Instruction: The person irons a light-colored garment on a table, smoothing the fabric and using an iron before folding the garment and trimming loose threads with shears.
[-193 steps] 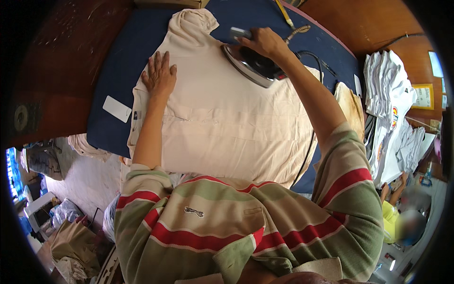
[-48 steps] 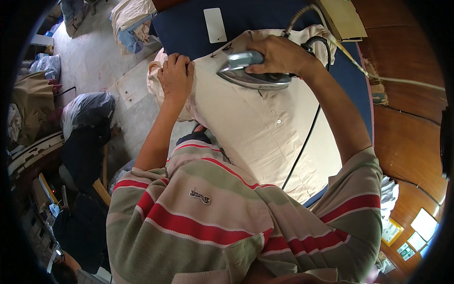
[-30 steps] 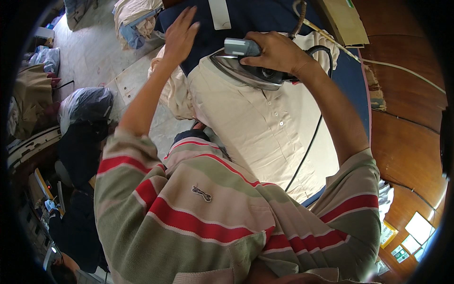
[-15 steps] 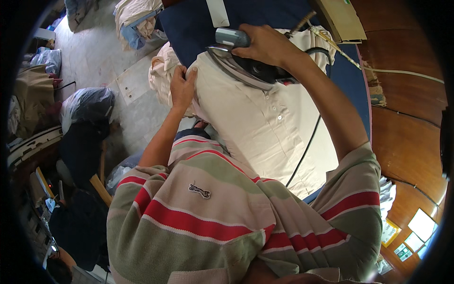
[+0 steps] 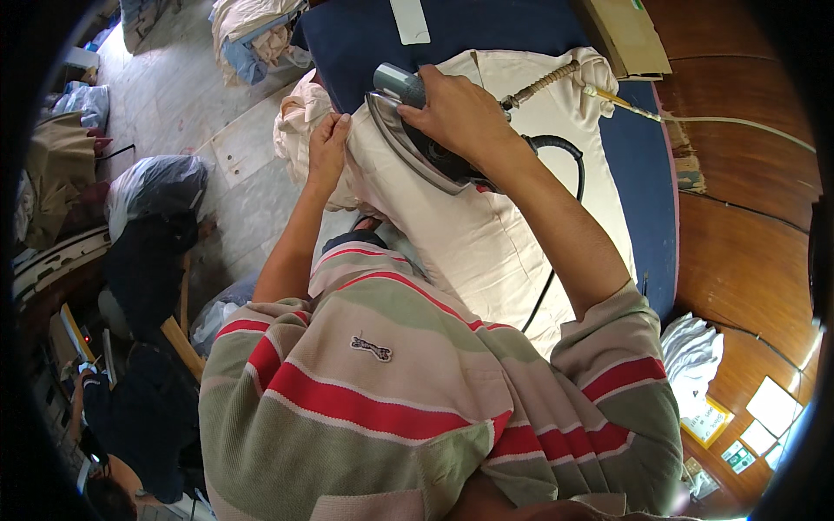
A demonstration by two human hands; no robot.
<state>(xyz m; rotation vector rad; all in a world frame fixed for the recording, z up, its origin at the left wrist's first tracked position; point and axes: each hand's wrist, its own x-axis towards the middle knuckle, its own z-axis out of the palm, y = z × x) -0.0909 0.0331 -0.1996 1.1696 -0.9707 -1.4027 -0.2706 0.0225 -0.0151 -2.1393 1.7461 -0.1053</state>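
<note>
A cream buttoned garment (image 5: 460, 230) lies spread over a dark blue ironing surface (image 5: 530, 26). My right hand (image 5: 460, 108) is wrapped round the handle of a steam iron (image 5: 401, 84), grey on top with a shiny metal rim. The iron rests on the garment near its left edge, its tip toward the far left. At that left edge my left hand (image 5: 327, 152) pinches the cloth between thumb and fingers. The cloth inside this grip is mostly hidden. Bunched cream fabric (image 5: 300, 117) hangs off the side beside the left hand.
A wrapped hose (image 5: 547, 84) and a black cord run from the iron. A white card (image 5: 410, 21) and a cardboard box (image 5: 624, 39) lie at the far side. Cloth bundles (image 5: 248, 43) and a plastic bag (image 5: 161, 195) stand on the floor at left. Another person (image 5: 143, 417) is at lower left.
The iron and my right hand have moved left and a little nearer to me, uncovering the garment's far right part. My left hand has shifted slightly left, still pinching cloth.
</note>
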